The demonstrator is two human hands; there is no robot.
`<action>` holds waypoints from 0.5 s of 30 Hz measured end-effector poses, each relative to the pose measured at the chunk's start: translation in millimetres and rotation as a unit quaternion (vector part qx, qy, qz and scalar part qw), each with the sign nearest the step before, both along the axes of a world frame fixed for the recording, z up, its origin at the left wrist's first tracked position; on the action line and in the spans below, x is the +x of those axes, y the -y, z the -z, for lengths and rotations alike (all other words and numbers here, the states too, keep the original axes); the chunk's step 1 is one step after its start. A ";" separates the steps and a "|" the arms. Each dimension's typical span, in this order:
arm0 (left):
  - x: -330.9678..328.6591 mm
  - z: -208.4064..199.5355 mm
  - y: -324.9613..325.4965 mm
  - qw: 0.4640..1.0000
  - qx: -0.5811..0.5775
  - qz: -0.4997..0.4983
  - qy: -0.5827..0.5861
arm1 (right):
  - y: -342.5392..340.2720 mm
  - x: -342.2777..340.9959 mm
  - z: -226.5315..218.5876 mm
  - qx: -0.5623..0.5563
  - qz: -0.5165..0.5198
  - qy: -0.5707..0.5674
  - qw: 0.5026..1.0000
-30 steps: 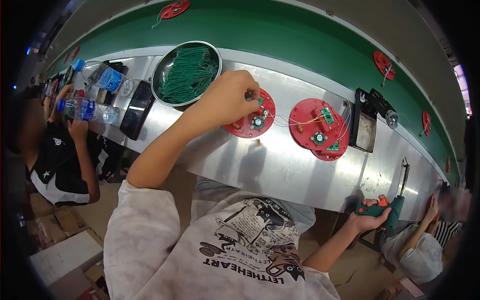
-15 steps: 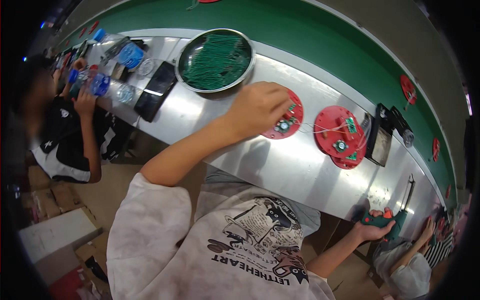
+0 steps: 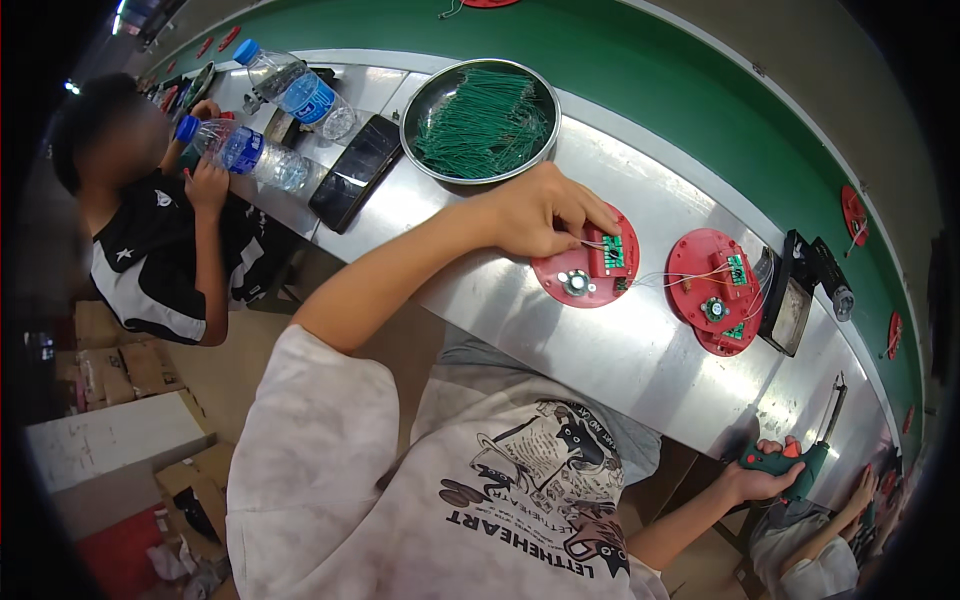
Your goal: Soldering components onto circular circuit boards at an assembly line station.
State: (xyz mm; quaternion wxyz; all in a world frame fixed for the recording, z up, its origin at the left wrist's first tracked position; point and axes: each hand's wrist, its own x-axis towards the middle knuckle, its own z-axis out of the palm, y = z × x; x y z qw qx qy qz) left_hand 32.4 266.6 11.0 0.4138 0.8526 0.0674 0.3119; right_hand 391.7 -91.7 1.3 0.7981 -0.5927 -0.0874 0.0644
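Note:
My left hand [image 3: 545, 212] is over the upper left edge of a round red disc [image 3: 556, 268]. Its thumb and index finger are closed on a thin pale wire [image 3: 592, 243] beside the disc's green circuit board [image 3: 613, 252]. A round silver part [image 3: 575, 282] sits lower on the same disc. Off to the right, my right hand [image 3: 765, 478] is wrapped round the handle of a green soldering gun [image 3: 808, 470] with a red trigger, its long metal tip pointing up and away from the disc. Thin wires run from this disc to other stacked red discs [image 3: 690, 290].
A steel bowl [image 3: 402, 125] of short green wires stands at the back, near a black phone [image 3: 355, 175] and two water bottles [image 3: 318, 105] [image 3: 250, 152]. A black tray [image 3: 790, 310] lies right of the stacked discs. Other people [image 3: 150, 240] sit at both sides. A green belt [image 3: 640, 75] runs behind.
My left hand has shifted toward the disc's upper left edge, uncovering the circuit board and the wire at its fingertips. The whole view has shifted a little; my right hand still grips the soldering gun.

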 end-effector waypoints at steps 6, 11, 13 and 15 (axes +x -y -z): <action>-8.9 -24.9 -6.2 0.991 0.016 0.055 -0.123 | -2.3 -4.7 -3.1 -0.002 0.008 -0.005 1.000; -35.4 -80.8 -36.9 0.954 0.251 -0.161 -0.023 | 7.6 -1.3 3.9 0.005 -0.002 -0.005 1.000; -48.5 -90.1 -54.6 0.922 0.270 -0.250 -0.119 | 2.3 -3.6 -0.4 -0.001 -0.002 -0.005 1.000; -60.3 -70.7 -75.2 0.893 0.302 -0.268 -0.198 | -3.6 -6.9 -5.5 -0.003 0.013 -0.008 1.000</action>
